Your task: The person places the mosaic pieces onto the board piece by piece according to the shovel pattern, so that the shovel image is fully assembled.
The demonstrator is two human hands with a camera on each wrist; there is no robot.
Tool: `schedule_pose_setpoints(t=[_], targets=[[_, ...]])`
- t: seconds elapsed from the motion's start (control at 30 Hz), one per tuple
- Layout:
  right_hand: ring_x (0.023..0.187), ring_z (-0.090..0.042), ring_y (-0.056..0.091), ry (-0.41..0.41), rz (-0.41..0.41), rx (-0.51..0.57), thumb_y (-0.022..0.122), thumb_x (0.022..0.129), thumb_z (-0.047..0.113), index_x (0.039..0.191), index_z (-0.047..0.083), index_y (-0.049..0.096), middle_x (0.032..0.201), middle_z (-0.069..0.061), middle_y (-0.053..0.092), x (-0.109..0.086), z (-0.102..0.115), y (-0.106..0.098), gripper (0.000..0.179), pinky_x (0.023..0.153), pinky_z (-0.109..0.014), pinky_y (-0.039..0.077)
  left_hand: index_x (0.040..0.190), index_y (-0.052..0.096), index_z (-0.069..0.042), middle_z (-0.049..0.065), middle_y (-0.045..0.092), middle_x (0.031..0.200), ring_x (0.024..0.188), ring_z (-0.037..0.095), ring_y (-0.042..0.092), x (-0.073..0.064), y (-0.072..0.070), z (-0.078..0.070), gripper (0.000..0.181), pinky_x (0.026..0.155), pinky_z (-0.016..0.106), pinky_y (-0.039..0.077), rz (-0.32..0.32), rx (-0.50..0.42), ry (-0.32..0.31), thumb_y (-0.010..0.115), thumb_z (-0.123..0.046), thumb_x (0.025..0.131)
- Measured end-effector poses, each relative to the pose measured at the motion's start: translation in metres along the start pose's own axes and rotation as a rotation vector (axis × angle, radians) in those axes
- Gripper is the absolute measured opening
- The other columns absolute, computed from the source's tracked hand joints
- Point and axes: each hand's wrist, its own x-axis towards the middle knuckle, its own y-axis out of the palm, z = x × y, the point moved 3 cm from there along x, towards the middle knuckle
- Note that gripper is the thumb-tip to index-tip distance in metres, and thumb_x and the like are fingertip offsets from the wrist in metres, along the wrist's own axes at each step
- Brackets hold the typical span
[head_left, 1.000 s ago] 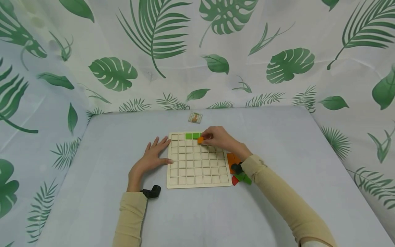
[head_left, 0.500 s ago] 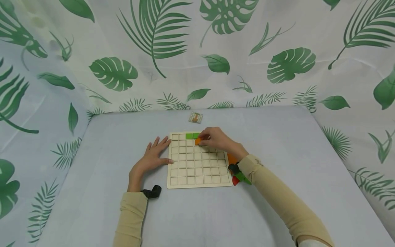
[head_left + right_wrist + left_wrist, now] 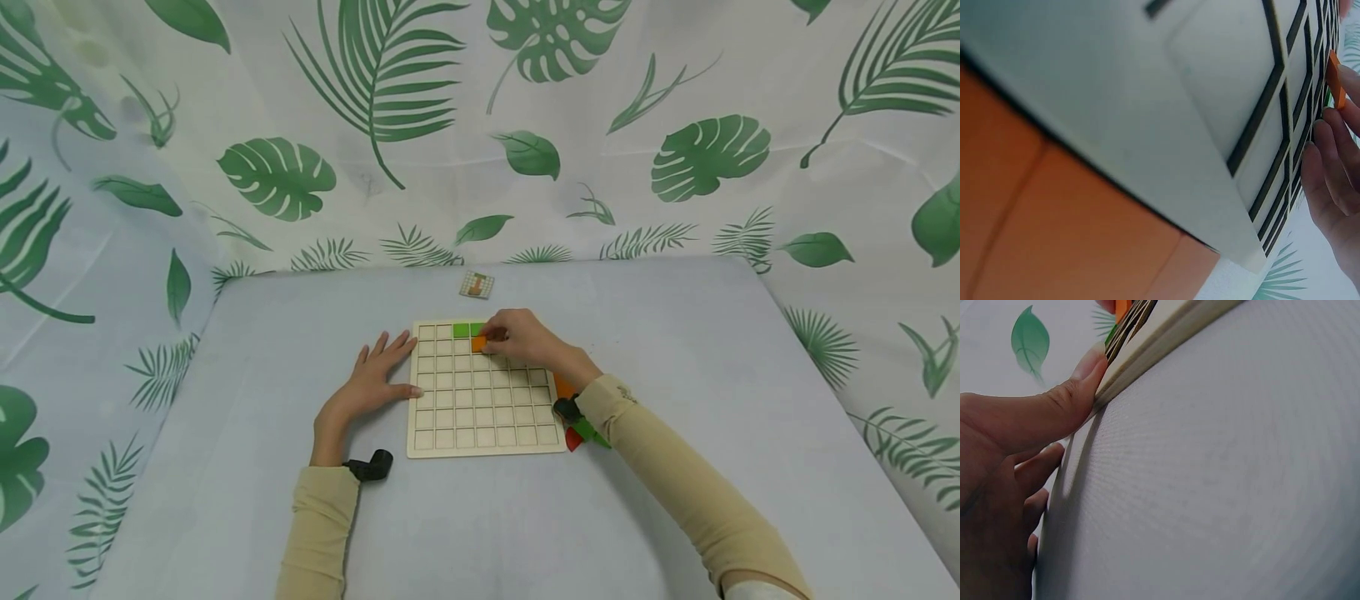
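Observation:
A pale wooden grid board point(image 3: 486, 437) lies on the table with two green square tiles point(image 3: 461, 331) in its far row. My right hand point(image 3: 528, 340) pinches an orange square tile point(image 3: 478, 344) between thumb and fingers, over the second row just below the right green tile. In the right wrist view that orange tile point(image 3: 1335, 81) stands tilted against the grid. My left hand point(image 3: 373, 383) rests at the board's left edge, fingers spread; in the left wrist view its thumb point(image 3: 1063, 409) presses on the board's rim.
At the board's right edge lie orange pieces point(image 3: 564, 386), green pieces point(image 3: 592, 432) and a red piece point(image 3: 573, 439), partly hidden by the right wrist. A small pattern card point(image 3: 477, 285) lies beyond the board. Leaf-printed cloth point(image 3: 555, 200) hangs behind the table.
My right hand has moved slightly left and nearer with the orange tile, bringing it to the cell below the right green tile. My left hand has stayed on the board's edge.

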Motion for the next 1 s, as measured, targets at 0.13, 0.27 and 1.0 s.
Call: schedule_pose_setpoints(t=[0.13,0.27,1.0], targets=[[0.090,-0.023,0.068,-0.034,-0.010,-0.024,0.077,0.093,0.010,0.111,-0.002,0.077,0.100,-0.012,0.072,-0.0005,0.0006,0.0006,0.022,0.080,-0.034,0.059,0.163,0.029,-0.008,0.013,0.016,0.172,0.160,0.038,-0.003,0.0002,0.0001,-0.0002,0.091,0.127,0.060,-0.010,-0.001,-0.001,0.001,0.078,-0.033,0.091],[0.088,-0.022,0.067,-0.053,-0.015,-0.040,0.077,0.092,0.008,0.111,-0.002,0.077,0.098,-0.012,0.071,-0.0012,0.0016,0.0008,0.022,0.078,-0.033,0.059,0.163,0.029,-0.008,0.012,0.016,0.172,0.160,0.038,-0.003,-0.0001,-0.0001,-0.0004,0.091,0.127,0.059,-0.010,-0.003,0.000,0.000,0.078,-0.033,0.091],[0.093,-0.024,0.068,-0.037,-0.012,-0.063,0.076,0.092,0.007,0.114,0.000,0.076,0.103,-0.012,0.072,-0.0018,-0.0027,0.0037,0.023,0.081,-0.035,0.060,0.163,0.028,-0.008,0.012,0.016,0.172,0.160,0.037,-0.003,-0.0005,0.0003,-0.0007,0.092,0.128,0.059,-0.010,0.002,0.002,-0.002,0.078,-0.033,0.091]])
